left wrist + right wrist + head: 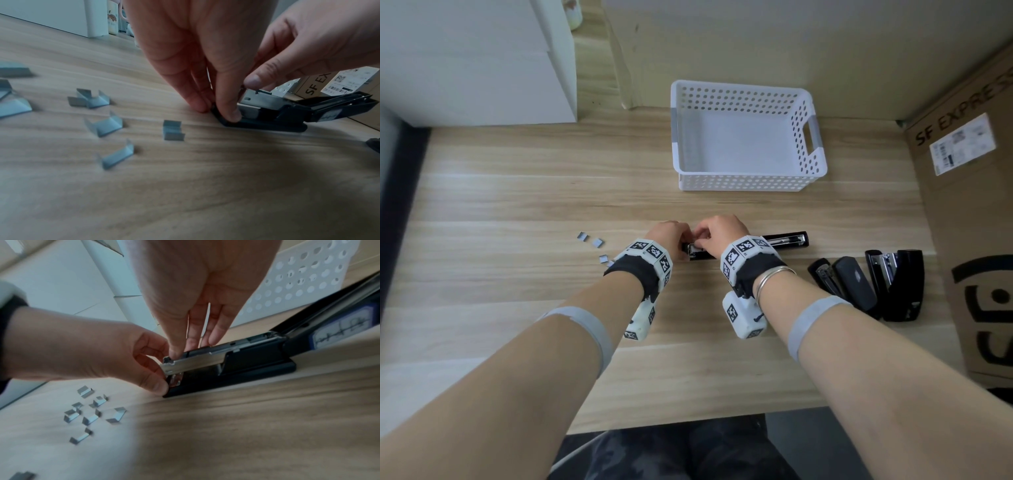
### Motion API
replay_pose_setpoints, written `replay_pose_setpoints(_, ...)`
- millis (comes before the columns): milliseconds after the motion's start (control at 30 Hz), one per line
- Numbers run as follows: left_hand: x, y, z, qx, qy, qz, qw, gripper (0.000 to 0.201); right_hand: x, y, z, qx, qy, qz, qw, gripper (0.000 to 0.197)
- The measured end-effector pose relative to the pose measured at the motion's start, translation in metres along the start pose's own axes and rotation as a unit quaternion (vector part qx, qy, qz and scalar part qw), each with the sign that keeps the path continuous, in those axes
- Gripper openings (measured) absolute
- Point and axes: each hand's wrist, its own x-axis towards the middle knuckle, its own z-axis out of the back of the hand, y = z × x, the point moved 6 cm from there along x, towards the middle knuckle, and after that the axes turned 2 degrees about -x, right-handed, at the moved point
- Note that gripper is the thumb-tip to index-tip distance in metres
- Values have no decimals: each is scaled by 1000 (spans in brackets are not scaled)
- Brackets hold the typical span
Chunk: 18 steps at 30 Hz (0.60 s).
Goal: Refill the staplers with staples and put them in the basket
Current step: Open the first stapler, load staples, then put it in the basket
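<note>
An opened black stapler lies flat at mid-table, its top arm folded back to the right and its metal magazine exposed. My left hand grips the front end of the stapler's base between thumb and fingers. My right hand comes down from above, and its thumb and fingertips pinch the front of the magazine. Anything under those fingertips is hidden. Several loose staple strips lie to the left. The white perforated basket stands empty behind.
Two more black staplers lie open at the right, beside a cardboard box. A white cabinet stands at the back left. The table's front edge is close to my body.
</note>
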Motion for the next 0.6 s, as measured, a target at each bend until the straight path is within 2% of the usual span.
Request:
replay_pose_setpoints(167,1,-2,0,11,5,-1,1000,38,-1,5,-1,-29,22,15,999,18)
replay_pose_setpoints(367,2,0,-1,15,2,0,1000,37,-2,-2,6,-53,34,-12,998,19)
replay_pose_setpoints(500,2,0,-2,18,3,1,1000,34,-9,-37,35,-101,20,-62,993,25)
replay_pose_setpoints(600,2,0,-2,23,6,7,1000,33,-20,-71,50,-178,67,-111,975,33)
